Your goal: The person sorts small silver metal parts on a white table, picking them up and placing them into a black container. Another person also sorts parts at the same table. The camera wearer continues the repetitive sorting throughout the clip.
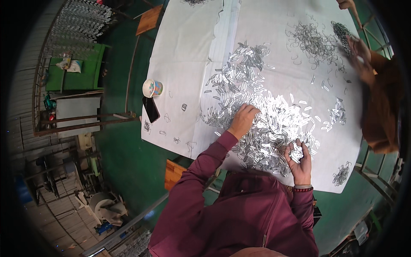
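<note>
A large heap of small, shiny, elongated metal pieces [274,113] spreads over the white-covered table [180,55] in front of me. My left hand [243,121] reaches into the heap's left side, back up, its fingers bent together; whatever lies between the fingertips is too small to make out. At the heap's near right edge, my right hand [301,165] is turned palm up. Its fingers curl around a handful of metal pieces [296,153].
A phone [150,109] and a patterned tub [152,88] stand at the table's left edge. Bent dark wire pieces [314,43] lie at the far right, more [341,174] at the near right corner. Another person's hands [360,58] work at the right edge.
</note>
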Demonstrator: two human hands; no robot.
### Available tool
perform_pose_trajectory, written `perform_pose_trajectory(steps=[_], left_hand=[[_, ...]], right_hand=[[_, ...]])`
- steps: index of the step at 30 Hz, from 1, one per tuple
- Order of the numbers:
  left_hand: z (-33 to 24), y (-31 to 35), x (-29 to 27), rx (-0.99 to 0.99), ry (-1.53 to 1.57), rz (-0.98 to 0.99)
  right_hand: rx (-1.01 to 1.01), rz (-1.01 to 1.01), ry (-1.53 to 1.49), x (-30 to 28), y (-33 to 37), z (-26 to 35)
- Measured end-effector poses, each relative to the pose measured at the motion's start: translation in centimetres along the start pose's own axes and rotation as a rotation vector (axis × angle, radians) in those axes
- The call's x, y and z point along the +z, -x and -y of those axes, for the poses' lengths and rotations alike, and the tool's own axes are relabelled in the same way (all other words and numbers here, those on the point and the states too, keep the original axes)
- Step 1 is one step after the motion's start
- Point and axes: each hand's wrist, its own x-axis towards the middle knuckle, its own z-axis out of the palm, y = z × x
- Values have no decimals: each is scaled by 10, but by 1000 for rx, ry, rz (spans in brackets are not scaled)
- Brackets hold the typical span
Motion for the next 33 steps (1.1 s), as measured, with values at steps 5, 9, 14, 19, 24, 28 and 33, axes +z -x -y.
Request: perform_pose_trajectory(steps=[5,9,14,19,24,28,33], left_hand=[[5,-43,-29,-184,128,163],[35,-89,-31,-94,39,73],[71,-142,2,-158,-356,-68],[95,-112,69,-16,-573,107],[65,-89,55,-83,-536,34],[50,-67,39,5,-470,-4],[60,-59,25,106,-444,-4]], right_hand=[[0,47,-78,-7,-3,8],[18,12,-113,-1,-4,7],[18,69,-41,-2,-2,5],[-109,183,169,-10,19,-9],[126,236,-157,-24,28,-25],[110,356,-151,-40,36,-36],[-11,407,-222,-63,73,-34]])
